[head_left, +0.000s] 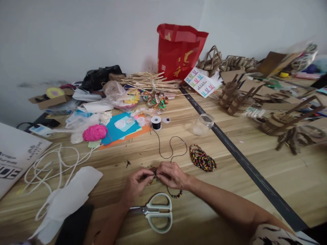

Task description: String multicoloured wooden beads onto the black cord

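My left hand (138,183) and my right hand (171,174) meet fingertip to fingertip over a small pile of loose coloured beads (152,170). Thin black cord (159,151) runs from the spool (156,123) to my right hand, which pinches it. Below that hand the cord comes out again, with several strung beads (176,195) on it. My left fingers are pinched together; what lies between them is too small to make out. Scissors (158,212) with pale handles lie just below my hands. A coil of multicoloured bead strands (202,158) rests to the right.
A clear jar (203,124) stands beyond the bead coil, beside a dark strip (235,153) crossing the table. At left lie white cord (60,163), white paper (74,194) and pink yarn (95,132). A red bag (178,51) and small woven baskets (237,103) stand farther back.
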`<state>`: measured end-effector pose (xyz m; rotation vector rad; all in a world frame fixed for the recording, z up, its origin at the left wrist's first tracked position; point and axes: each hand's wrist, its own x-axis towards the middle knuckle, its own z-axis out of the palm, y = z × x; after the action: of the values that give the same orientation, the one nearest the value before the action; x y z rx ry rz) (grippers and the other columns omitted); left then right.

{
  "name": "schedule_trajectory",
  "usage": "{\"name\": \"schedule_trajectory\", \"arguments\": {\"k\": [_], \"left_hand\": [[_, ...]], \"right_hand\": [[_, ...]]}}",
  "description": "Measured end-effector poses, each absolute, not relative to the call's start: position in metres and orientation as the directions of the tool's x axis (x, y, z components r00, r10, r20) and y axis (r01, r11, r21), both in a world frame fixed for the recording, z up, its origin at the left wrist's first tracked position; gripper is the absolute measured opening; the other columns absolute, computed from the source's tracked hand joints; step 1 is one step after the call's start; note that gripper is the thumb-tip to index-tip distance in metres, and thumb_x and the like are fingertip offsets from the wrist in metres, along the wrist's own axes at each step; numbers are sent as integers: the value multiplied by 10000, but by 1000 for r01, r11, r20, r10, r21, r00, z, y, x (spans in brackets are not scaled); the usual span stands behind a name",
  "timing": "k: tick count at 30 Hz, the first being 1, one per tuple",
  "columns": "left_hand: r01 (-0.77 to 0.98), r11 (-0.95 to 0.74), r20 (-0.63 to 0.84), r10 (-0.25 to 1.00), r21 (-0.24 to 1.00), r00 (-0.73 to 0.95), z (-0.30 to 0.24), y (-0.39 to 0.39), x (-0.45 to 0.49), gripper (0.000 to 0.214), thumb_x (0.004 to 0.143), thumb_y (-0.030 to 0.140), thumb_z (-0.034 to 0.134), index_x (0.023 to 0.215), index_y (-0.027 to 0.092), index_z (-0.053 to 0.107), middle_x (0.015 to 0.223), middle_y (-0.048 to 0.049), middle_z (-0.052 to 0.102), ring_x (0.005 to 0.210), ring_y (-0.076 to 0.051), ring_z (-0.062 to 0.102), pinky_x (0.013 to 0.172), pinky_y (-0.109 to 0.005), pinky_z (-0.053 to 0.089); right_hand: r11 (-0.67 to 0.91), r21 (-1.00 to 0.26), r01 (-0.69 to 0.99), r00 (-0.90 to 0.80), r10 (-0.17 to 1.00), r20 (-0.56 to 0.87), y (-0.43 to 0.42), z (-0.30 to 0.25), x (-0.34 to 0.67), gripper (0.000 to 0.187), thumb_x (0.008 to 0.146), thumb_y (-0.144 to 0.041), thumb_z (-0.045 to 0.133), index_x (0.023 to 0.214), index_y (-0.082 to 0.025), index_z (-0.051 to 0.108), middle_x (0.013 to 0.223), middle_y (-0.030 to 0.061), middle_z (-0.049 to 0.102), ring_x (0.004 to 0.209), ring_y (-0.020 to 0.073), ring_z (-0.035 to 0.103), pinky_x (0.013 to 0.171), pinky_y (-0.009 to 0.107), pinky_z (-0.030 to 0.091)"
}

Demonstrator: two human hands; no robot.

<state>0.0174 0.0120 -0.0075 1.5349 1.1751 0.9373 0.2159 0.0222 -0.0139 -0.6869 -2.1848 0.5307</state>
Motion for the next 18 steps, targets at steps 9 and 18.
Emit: {"name": "schedule_trajectory", "arguments": {"k": [9,18], "left_hand": [[252,-86,20,967,964,254,-13,11,16,80,734,234,674,755,166,710,778,-47,701,749,-172,634,702,-253,499],[244,-90,29,970,966,242,-7,11,17,62,723,219,670,726,165,701,750,-42,697,737,-171,633,698,-254,492]], "right_hand": [[776,-552,304,-554,616,560,22,-16,216,68,901,-178,459,861,-181,514,766,42,577,697,138,545,631,225,441],[781,-546,302,-552,610,568,22,-16,216,71,891,-167,456,846,-181,508,745,42,572,682,142,540,617,228,434]]}}
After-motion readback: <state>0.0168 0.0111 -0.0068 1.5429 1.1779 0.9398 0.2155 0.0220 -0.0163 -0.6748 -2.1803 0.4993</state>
